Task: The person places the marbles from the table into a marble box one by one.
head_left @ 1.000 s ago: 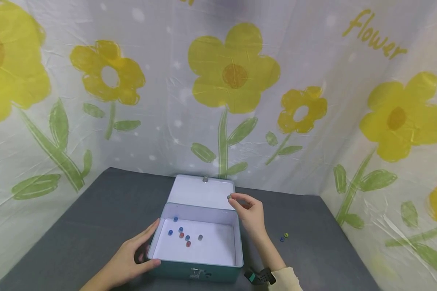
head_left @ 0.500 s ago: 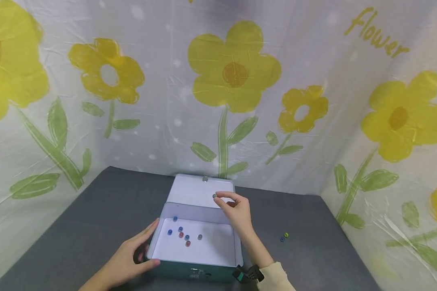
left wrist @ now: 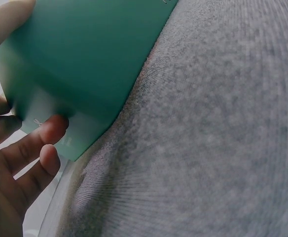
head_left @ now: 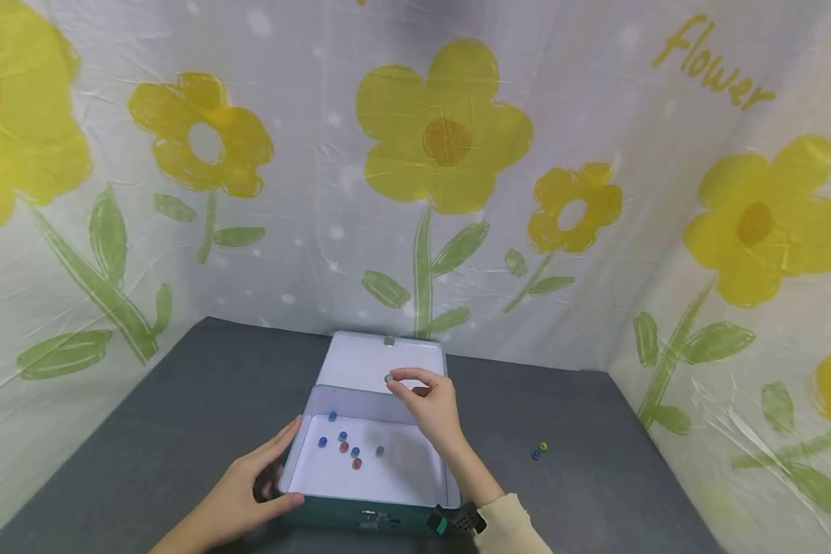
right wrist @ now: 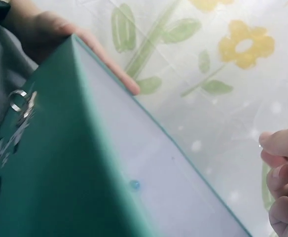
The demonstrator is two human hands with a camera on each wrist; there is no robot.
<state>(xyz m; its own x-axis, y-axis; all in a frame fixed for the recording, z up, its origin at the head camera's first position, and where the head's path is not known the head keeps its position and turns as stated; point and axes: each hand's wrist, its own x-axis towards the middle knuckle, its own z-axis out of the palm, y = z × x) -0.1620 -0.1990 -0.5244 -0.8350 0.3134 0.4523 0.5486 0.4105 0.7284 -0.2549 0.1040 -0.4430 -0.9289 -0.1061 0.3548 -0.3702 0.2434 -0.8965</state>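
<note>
An open green tin box (head_left: 374, 517) with a white inside stands on the dark table. Several blue, red and greyish marbles lie on its floor, among them a red marble (head_left: 356, 464) and a grey marble (head_left: 379, 451). My left hand (head_left: 244, 486) holds the box's front left corner, thumb at the front rim and fingers along the side. In the left wrist view, fingertips (left wrist: 54, 129) touch the green wall. Over the back of the box, my right hand (head_left: 431, 406) pinches a small greenish marble (head_left: 388, 378) between thumb and forefinger.
The box's lid (head_left: 381, 360) is folded back behind it, with a metal clasp at its far edge. To the right, a blue marble (head_left: 535, 455) and a yellow-green marble (head_left: 543, 446) lie on the table (head_left: 582, 492). A flower-printed curtain (head_left: 305, 192) surrounds the table.
My right hand has moved left with the marble, from the lid's right edge to over the box's middle. The left hand has stayed on the box.
</note>
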